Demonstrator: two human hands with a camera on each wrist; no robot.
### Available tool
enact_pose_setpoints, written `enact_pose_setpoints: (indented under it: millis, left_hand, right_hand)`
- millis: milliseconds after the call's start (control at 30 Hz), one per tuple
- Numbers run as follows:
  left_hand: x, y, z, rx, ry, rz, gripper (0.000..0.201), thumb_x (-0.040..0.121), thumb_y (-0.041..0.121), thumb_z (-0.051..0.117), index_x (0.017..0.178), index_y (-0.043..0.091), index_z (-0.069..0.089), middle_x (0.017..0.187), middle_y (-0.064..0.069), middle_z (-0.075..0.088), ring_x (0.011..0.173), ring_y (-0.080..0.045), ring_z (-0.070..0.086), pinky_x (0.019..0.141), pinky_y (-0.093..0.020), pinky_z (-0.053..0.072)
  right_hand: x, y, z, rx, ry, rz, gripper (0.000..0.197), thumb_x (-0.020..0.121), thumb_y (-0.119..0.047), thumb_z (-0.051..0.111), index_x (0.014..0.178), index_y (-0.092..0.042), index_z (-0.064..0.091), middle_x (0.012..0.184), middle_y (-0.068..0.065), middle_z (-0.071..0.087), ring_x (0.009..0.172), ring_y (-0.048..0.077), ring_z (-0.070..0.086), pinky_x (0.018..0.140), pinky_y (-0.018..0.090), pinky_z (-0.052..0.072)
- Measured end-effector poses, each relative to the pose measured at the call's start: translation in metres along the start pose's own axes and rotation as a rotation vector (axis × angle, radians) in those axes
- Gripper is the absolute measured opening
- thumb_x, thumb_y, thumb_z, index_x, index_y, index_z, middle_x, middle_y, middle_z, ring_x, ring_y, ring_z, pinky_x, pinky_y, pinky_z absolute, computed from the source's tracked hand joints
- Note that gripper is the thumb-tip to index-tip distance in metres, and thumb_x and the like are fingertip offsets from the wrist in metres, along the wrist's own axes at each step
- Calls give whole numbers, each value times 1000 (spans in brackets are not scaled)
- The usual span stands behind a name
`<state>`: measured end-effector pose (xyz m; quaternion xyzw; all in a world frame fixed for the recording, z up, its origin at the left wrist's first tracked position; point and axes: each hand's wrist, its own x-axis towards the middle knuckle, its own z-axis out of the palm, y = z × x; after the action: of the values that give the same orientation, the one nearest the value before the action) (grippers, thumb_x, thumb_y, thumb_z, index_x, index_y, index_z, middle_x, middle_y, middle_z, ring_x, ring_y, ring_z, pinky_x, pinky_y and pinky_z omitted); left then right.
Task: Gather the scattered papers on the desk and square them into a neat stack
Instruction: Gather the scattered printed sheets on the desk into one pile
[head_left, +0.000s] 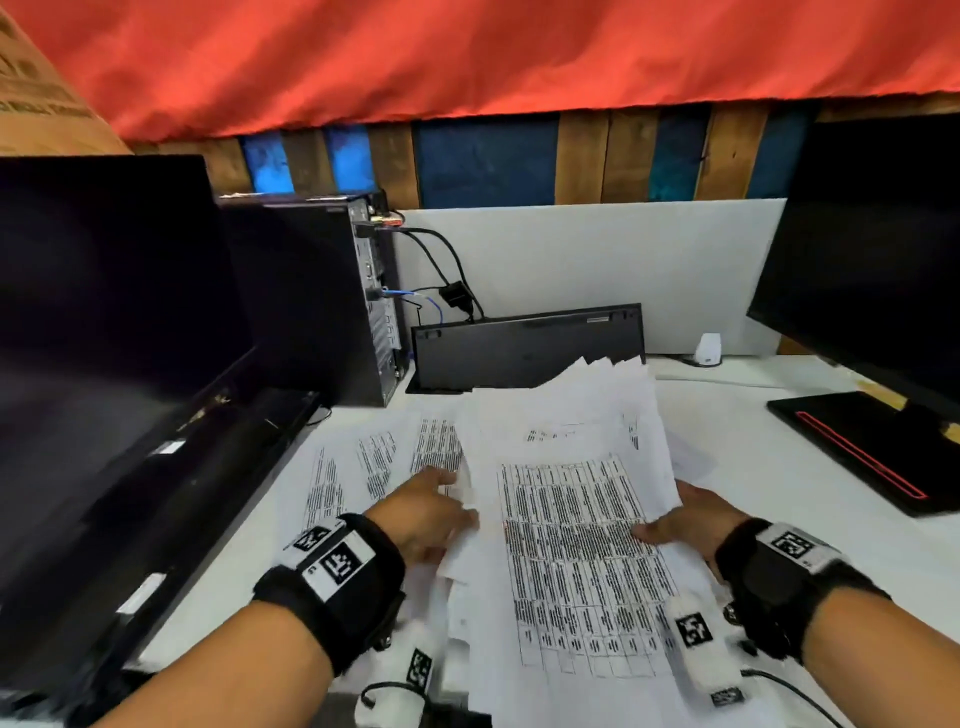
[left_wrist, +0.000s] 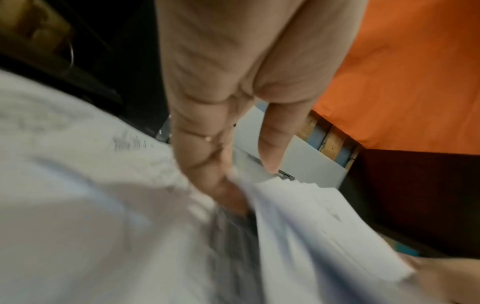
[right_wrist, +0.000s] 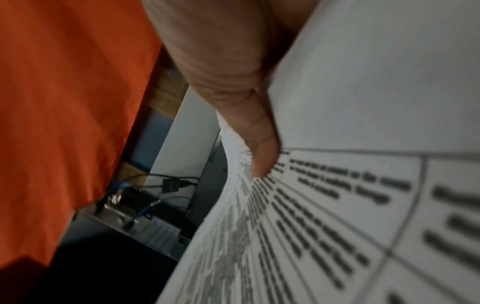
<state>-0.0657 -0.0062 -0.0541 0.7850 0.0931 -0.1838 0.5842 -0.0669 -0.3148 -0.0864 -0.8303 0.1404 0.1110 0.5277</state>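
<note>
A thick, fanned bundle of printed papers (head_left: 571, 519) is lifted off the white desk (head_left: 753, 457), its top sheet showing a table of text. My right hand (head_left: 675, 525) grips the bundle's right edge; the thumb (right_wrist: 259, 144) presses on the top sheet (right_wrist: 363, 205) and the fingers are hidden beneath. My left hand (head_left: 447, 499) reaches to the bundle's left edge with straight fingers (left_wrist: 207, 164) touching the bundle (left_wrist: 298, 216). Several loose sheets (head_left: 358, 467) lie spread on the desk under and left of that hand, blurred in the left wrist view (left_wrist: 78, 185).
A dark monitor (head_left: 104, 338) and a black computer tower (head_left: 311, 301) with cables stand at the left. A black keyboard (head_left: 524, 348) leans against the white partition behind the papers. At the right are a second monitor (head_left: 872, 249) and a black pad with a red stripe (head_left: 872, 452).
</note>
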Motion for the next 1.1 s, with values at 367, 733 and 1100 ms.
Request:
enact_pose_setpoints:
  millis: [367,733,1100]
  left_hand:
    - [29,-23,-83,645,532,-349,76,94,45,52,143,-7,28,146,-20,44,135,-34,43,111,-36,36]
    - [60,-27,-81,616,477,-362,65,78,49,60,132,13,53,129,-12,58,117,-31,58,103,-37,46]
    - [53,-20,-78,378,488,-327,45,95,24,56,134,1,53,141,-16,52,130,-29,50,101,-27,43]
  right_hand:
    - [11,-14,13,-616,237,169,69,55,-51,81,115,-24,60,118,6,61,110,27,57,100,34,44]
    - [14,-8,2,-494,138,188,94,28,-57,83,116,-30,62,118,6,58,114,33,53,102,40,45]
    - [26,-6,-2,-550,94,175,86,43,-54,85,121,-27,58,120,1,63,112,24,58,102,35,45]
